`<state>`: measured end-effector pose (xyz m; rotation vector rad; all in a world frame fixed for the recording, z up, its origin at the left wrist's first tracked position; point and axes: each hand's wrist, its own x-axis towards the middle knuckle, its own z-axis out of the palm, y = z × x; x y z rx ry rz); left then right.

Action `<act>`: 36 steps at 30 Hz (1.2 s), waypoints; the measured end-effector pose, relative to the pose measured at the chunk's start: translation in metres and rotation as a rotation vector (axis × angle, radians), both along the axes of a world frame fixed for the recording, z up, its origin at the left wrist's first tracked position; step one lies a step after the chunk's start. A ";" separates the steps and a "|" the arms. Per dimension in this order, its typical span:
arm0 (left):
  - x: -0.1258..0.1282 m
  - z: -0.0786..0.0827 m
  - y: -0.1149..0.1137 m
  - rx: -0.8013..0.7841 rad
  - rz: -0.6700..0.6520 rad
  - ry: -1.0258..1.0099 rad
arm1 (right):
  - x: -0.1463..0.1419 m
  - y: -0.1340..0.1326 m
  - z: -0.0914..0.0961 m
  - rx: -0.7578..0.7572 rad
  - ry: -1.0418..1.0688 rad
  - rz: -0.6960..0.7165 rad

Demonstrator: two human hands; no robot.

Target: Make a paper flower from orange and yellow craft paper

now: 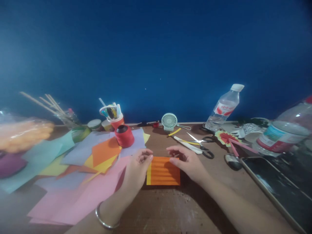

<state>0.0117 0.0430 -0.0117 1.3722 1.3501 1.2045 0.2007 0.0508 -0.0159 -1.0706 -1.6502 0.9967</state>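
An orange sheet of paper (165,172) with a yellow strip (149,175) along its left side lies in front of me, banded by horizontal creases or shadows. At its upper left corner, my left hand (137,167) is curled, thumb and fingertips close together on the paper's edge. A silver bangle (103,219) circles that wrist. My right hand (190,162) has its thumb laid on the upper right corner. Its other fingers arch beyond the top edge, apart from the thumb.
Coloured paper sheets (80,198) cover the left, with a red thread cone (124,136) and a cup of tools (115,121) behind. Scissors (200,141), a white-handled cutter (187,145) and a small fan (169,121) are ahead. Bottles (223,109), a paper flower (227,138) and a phone (270,185) are right.
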 end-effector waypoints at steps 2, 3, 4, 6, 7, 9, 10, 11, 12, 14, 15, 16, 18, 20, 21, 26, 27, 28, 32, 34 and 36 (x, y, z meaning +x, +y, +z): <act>0.002 0.000 -0.001 -0.014 -0.015 0.001 | -0.002 -0.003 0.003 0.056 -0.082 0.077; 0.002 0.000 -0.002 -0.019 -0.024 0.005 | -0.003 -0.005 0.004 0.073 -0.120 0.083; 0.003 0.000 -0.002 -0.025 -0.033 0.011 | -0.003 -0.006 0.005 0.081 -0.149 0.072; 0.004 0.001 -0.004 -0.036 -0.044 0.024 | -0.004 -0.007 0.004 0.081 -0.181 0.033; 0.004 0.001 -0.004 -0.044 -0.048 0.025 | -0.003 -0.007 0.003 0.084 -0.187 0.019; 0.003 0.002 -0.004 -0.055 -0.061 0.023 | -0.002 -0.006 0.001 0.096 -0.187 0.011; 0.003 0.002 -0.004 -0.054 -0.071 0.022 | -0.002 -0.006 0.000 0.104 -0.183 0.012; 0.002 0.002 -0.004 -0.048 -0.079 0.024 | -0.001 -0.006 -0.001 0.111 -0.180 0.017; 0.002 0.002 -0.004 -0.041 -0.085 0.028 | -0.001 -0.006 -0.002 0.119 -0.177 0.025; 0.001 0.002 -0.005 -0.030 -0.084 0.036 | -0.001 -0.006 -0.002 0.145 -0.175 0.051; 0.002 0.002 -0.005 -0.029 -0.078 0.034 | -0.001 -0.006 -0.002 0.161 -0.172 0.066; 0.002 0.002 -0.005 -0.029 -0.071 0.028 | -0.001 -0.006 -0.001 0.176 -0.166 0.084; 0.002 0.002 -0.005 -0.025 -0.063 0.020 | -0.001 -0.006 0.000 0.201 -0.142 0.111; 0.003 0.002 -0.005 -0.022 -0.066 0.026 | -0.002 -0.006 0.001 0.213 -0.116 0.111; 0.003 0.002 -0.005 -0.025 -0.069 0.036 | -0.002 -0.006 0.001 0.214 -0.108 0.103; 0.003 0.004 -0.004 -0.018 -0.125 0.057 | -0.002 -0.005 0.000 0.177 -0.100 0.075; 0.003 0.005 -0.004 -0.007 -0.147 0.054 | -0.002 -0.005 0.000 0.172 -0.097 0.073; 0.003 0.006 -0.004 0.005 -0.169 0.053 | -0.001 -0.005 0.000 0.168 -0.093 0.068; 0.003 0.007 -0.004 0.022 -0.204 0.041 | -0.001 -0.004 -0.002 0.174 -0.080 0.069; 0.003 0.007 -0.004 0.032 -0.199 0.019 | -0.001 -0.003 -0.002 0.188 -0.072 0.080; 0.003 0.006 -0.003 0.060 -0.188 0.022 | -0.001 -0.003 -0.003 0.208 -0.065 0.097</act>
